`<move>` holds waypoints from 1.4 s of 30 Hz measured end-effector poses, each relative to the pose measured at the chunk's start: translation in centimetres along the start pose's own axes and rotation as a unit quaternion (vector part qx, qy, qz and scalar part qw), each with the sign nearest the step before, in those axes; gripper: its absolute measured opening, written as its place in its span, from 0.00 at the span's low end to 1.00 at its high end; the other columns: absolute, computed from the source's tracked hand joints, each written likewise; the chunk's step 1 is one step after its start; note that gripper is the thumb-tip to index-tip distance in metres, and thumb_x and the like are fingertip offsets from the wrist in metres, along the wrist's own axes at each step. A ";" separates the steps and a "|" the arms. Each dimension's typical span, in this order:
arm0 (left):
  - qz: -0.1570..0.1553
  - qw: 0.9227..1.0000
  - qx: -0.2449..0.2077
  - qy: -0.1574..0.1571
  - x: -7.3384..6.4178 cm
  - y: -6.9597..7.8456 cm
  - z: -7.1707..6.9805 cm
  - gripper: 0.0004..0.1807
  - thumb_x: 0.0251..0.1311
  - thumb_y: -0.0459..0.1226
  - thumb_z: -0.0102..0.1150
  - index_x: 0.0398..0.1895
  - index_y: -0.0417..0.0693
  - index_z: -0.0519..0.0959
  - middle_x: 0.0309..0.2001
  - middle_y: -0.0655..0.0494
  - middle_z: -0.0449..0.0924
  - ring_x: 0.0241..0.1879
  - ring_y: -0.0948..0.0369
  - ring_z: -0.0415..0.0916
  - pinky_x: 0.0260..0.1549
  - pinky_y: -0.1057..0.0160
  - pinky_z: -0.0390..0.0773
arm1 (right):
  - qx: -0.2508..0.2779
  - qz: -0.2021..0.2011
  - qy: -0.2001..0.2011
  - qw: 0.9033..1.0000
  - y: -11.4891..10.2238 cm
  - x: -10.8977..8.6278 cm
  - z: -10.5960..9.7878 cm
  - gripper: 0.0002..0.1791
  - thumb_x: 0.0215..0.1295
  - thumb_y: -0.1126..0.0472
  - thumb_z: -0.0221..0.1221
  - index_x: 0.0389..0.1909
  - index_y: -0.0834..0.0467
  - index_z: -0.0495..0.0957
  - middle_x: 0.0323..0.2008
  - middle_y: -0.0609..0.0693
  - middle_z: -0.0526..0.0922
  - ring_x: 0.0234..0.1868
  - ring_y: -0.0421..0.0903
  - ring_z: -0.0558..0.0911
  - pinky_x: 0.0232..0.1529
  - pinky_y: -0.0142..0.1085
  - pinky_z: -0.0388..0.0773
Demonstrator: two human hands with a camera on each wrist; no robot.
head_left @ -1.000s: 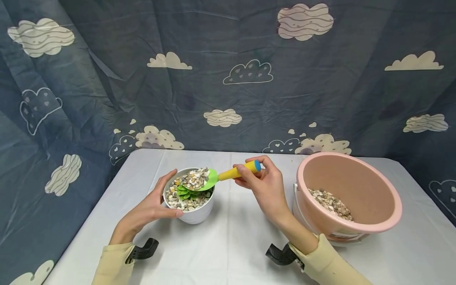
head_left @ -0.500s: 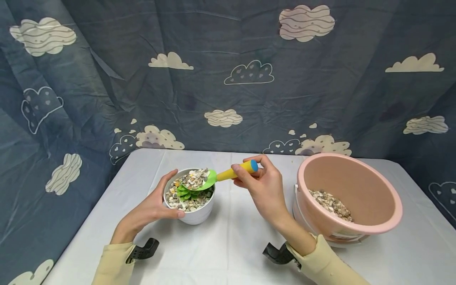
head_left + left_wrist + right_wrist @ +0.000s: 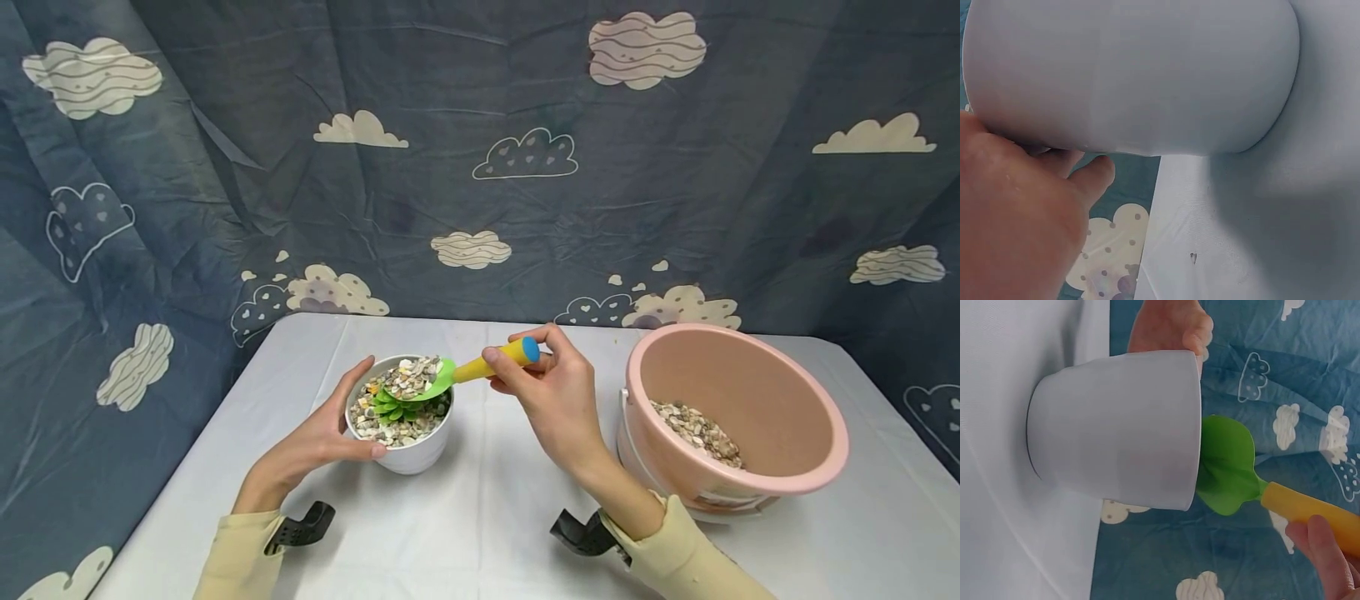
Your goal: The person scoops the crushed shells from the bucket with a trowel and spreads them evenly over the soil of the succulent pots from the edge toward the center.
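A white plant pot [image 3: 420,457] stands on the table, filled with small mixed pebbles [image 3: 393,433] around a green succulent [image 3: 385,409]. My left hand [image 3: 318,433] holds the pot from the left side, thumb on the near rim and fingers round the far side. In my right hand [image 3: 558,396] is a small trowel [image 3: 474,369], pinched by its yellow handle with a blue end. Its green blade [image 3: 1229,465] lies over the pot's opening, loaded with pebbles and overlapping the plant. From the left wrist, only the pot's side and part of the left hand [image 3: 1016,206] show.
A pink bucket [image 3: 813,417] stands at the right, with a heap of pebbles [image 3: 697,431] in its bottom. The white cloth-covered table [image 3: 487,500] ends at a dark blue cloud-print curtain [image 3: 420,200] behind. Black wrist mounts [image 3: 302,527] project from both sleeves.
My right hand and the trowel have shifted slightly left, the blade staying over the pot with its load. The left hand keeps its hold on the pot.
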State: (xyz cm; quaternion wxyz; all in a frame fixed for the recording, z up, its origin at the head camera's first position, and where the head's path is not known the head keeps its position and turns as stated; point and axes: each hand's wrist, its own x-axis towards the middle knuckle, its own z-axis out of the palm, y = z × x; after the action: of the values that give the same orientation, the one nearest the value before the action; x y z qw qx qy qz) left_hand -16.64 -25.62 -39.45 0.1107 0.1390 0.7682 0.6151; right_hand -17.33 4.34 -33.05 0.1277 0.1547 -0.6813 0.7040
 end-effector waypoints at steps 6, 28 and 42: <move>-0.011 0.999 0.030 0.017 0.3 0.1 0.2 0.64 0.41 0.39 0.79 0.78 0.66 0.45 0.77 0.49 0.41 0.74 0.47 0.40 0.65 0.33 0.41 | -0.011 -0.004 0.002 1.000 0.0 0.1 0.0 0.20 0.56 0.58 0.72 0.40 0.64 0.74 0.33 0.55 0.87 0.32 0.54 0.87 0.34 0.41 0.83; 0.003 1.000 -0.018 -0.010 0.2 0.0 0.0 0.62 0.46 0.36 0.76 0.79 0.66 0.43 0.78 0.51 0.37 0.74 0.46 0.38 0.66 0.37 0.43 | -0.024 -0.025 -0.010 0.999 -0.2 -0.3 0.4 0.20 0.56 0.56 0.72 0.40 0.63 0.74 0.34 0.52 0.88 0.31 0.50 0.87 0.34 0.40 0.83; 0.005 0.999 0.053 0.007 0.3 0.2 0.1 0.65 0.40 0.40 0.80 0.79 0.63 0.45 0.75 0.48 0.45 0.73 0.45 0.42 0.64 0.32 0.42 | -0.025 -0.027 -0.003 0.999 -0.2 -0.1 0.6 0.20 0.54 0.57 0.73 0.37 0.63 0.74 0.31 0.53 0.88 0.31 0.48 0.87 0.32 0.40 0.83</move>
State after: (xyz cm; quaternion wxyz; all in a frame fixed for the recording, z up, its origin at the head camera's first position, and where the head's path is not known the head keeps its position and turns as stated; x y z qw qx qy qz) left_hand -16.85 -25.37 -39.33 0.0948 0.1443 0.7998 0.5749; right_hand -17.13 3.73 -32.90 0.1481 0.1718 -0.6950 0.6823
